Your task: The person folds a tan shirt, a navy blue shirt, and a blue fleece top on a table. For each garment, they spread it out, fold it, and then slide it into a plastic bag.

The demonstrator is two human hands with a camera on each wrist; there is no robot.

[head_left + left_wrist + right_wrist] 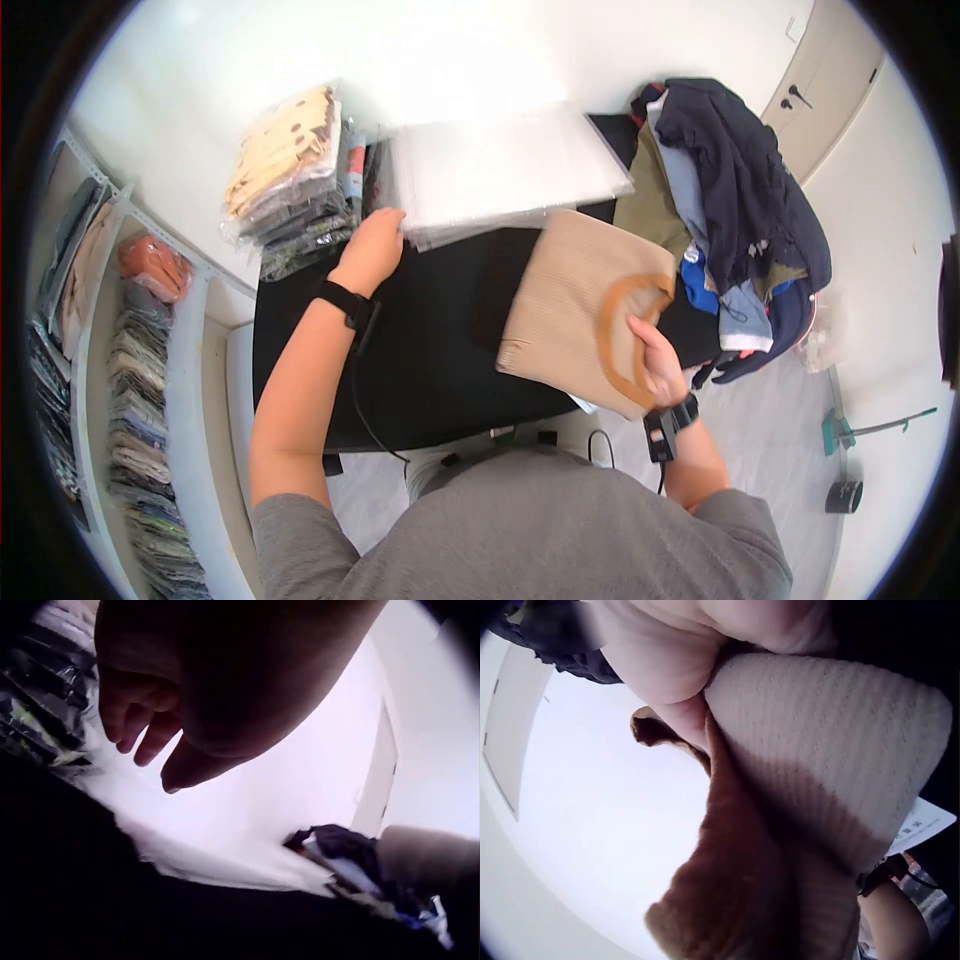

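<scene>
My right hand (655, 362) grips a folded beige ribbed sweater (560, 300) with a brown neckband (606, 325), thumb on top and the other fingers hidden beneath. In the right wrist view the ribbed cloth (817, 742) hangs from that hand, and a white printed tag (924, 826) shows beside it. At the left edge of a stack of clear plastic bags (500, 170) is my left hand (372, 250). The left wrist view shows its fingers (154, 739) loosely bent over the pale plastic, with space between thumb and fingers.
Bagged garments (285, 165) are piled at the table's back left. A heap of loose clothes (740, 190) lies at the right end of the black table (440, 330). Shelves with packed clothes (140, 400) stand on the left. A dark cable (365, 410) runs from the left wrist.
</scene>
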